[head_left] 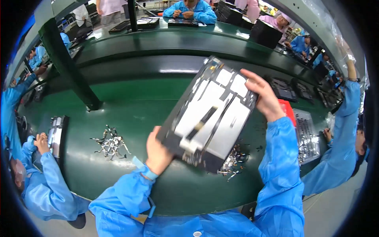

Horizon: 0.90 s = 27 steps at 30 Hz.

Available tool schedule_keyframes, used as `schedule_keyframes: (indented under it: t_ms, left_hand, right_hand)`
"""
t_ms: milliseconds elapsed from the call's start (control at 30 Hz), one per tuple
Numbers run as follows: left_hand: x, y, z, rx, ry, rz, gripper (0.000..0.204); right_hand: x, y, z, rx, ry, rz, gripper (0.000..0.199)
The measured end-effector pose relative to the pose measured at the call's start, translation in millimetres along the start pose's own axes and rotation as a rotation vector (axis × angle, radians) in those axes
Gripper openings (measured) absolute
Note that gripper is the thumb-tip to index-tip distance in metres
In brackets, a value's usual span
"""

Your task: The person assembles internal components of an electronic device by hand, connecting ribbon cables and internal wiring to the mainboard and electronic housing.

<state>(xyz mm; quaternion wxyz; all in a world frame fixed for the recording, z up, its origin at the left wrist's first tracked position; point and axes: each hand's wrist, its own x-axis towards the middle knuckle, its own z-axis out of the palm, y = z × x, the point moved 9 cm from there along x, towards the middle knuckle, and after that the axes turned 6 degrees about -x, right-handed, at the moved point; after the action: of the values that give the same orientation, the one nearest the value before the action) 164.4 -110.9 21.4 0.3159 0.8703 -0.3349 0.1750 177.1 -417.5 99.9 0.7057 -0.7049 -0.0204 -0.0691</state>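
The tablet [215,114], its insides bare, is tilted in the head view, over the green table [79,168]. My left hand [158,153] grasps its lower left edge, my right hand [265,96] its upper right edge. Small parts [111,144] lie piled to its left, a clear tray [308,138] to its right.

Passage over green table [146,94] between dark post [70,67] and held device [213,114] (parts heap [111,144] nearby)

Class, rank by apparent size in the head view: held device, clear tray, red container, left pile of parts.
1. Held device, though raised nearer the camera.
2. Clear tray and left pile of parts: too alike to rank.
3. Red container, partly hidden.
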Motion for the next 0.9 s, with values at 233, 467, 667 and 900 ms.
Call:
schedule_keyframes:
  t_ms: [233, 467, 667, 900]
  left_hand:
    - [-1.0, -95.3, -66.2, -0.641, -0.034, -0.512, 0.015]
    - [-65.8, -53.1, -89.6, -0.974, -0.107, -0.615, 0.012]
    - [-120.1, -17.6, -76.3, -0.999, -0.240, -0.758, 0.013]
    - [-124.7, 17.3, -62.7, -1.015, -0.361, -0.679, 0.013]
  right_hand:
    - [-34.9, 54.9, 125.9, 0.028, -0.280, 0.255, 0.051]
    - [-30.1, 115.6, 159.8, -0.273, -0.363, 0.347, 0.050]
    - [-45.5, 47.3, 173.8, -0.781, -0.205, -0.197, 0.042]
    - [-155.4, -6.4, 265.9, -0.960, -0.421, -0.521, 0.035]
